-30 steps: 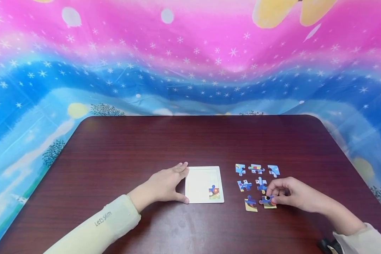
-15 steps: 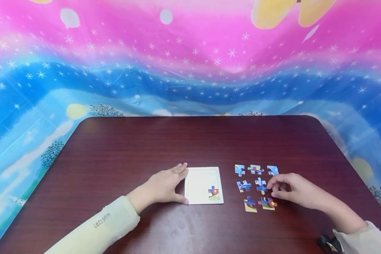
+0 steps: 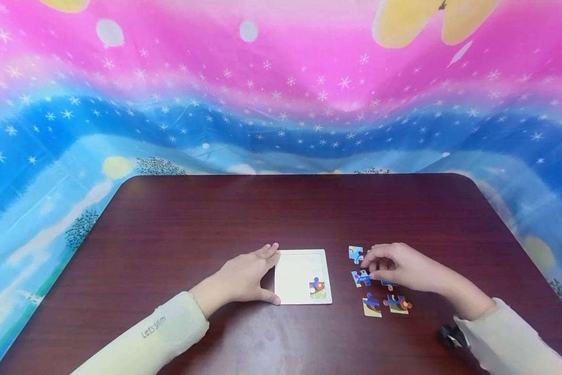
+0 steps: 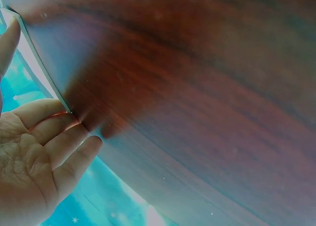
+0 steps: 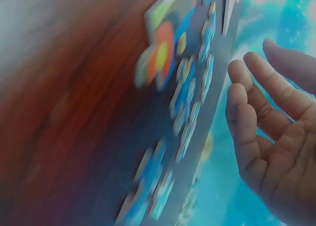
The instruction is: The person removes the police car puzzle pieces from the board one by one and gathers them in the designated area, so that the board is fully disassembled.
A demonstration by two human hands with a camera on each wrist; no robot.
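My left hand [image 3: 243, 275] rests at the left edge of a shallow white puzzle tray [image 3: 294, 278], thumb by the near corner and fingers by the far one. In the left wrist view its fingers [image 4: 74, 164] lie fairly straight against the edge. One colourful jigsaw piece [image 3: 317, 288] sits in the tray's near right corner. My right hand [image 3: 404, 268] hovers over the loose pieces, fingers bent loosely with nothing seen between them in the right wrist view. Near it lie a light blue piece [image 3: 356, 254], a blue-and-white piece [image 3: 361, 278] and others partly hidden beneath.
Nearer the table's front lie a blue-and-yellow piece [image 3: 372, 306] and a piece with a red-orange round shape [image 3: 397, 304]. Something black [image 3: 451, 336] shows at my right sleeve. A patterned cloth [image 3: 281, 104] hangs behind the dark wooden table [image 3: 215, 219].
My right hand has let go of the piece with the red-orange round shape, then moved left and away over the upper pieces. My left hand has stayed at the tray.
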